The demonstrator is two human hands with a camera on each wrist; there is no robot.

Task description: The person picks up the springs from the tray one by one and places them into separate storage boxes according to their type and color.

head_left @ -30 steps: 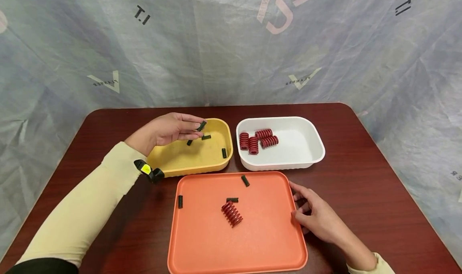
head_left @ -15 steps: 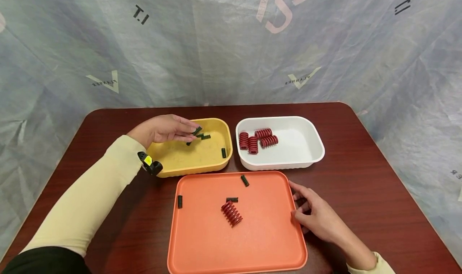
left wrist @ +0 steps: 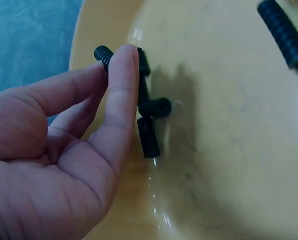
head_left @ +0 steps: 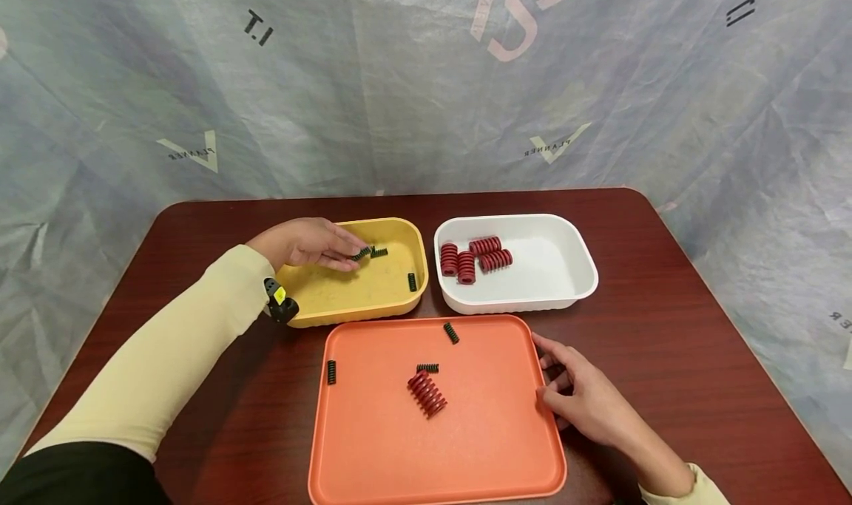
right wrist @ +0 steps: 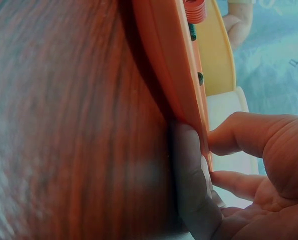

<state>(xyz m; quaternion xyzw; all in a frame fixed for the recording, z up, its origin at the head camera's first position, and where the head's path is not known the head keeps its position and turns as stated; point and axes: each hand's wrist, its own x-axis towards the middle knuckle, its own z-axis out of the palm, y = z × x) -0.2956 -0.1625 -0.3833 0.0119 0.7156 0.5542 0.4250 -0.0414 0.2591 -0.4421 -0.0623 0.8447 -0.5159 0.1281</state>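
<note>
Inside the yellow container [head_left: 333, 292], my left hand [head_left: 316, 242] is low over the floor and pinches a small dark green spring [left wrist: 102, 54] between thumb and fingers. Several like it lie right by the fingertips, among them a dark spring [left wrist: 149, 139] in the left wrist view; the fingers partly cover this group. Another green spring [head_left: 412, 282] is apart, near the container's right wall. My right hand [head_left: 589, 401] grips the right rim of the orange tray [head_left: 492, 446], thumb at the top edge and fingers against its outer side.
On the tray are a large red spring [head_left: 427, 394] and three small green ones, including a green spring [head_left: 331, 372] by the left rim. Several red springs [head_left: 495, 259] lie in the white container [head_left: 549, 265], beside the yellow one. A grey printed sheet [head_left: 426, 106] hangs behind the table.
My left hand has gone down into the yellow container with the green spring, close to the others there. The right hand and the tray have stayed put.
</note>
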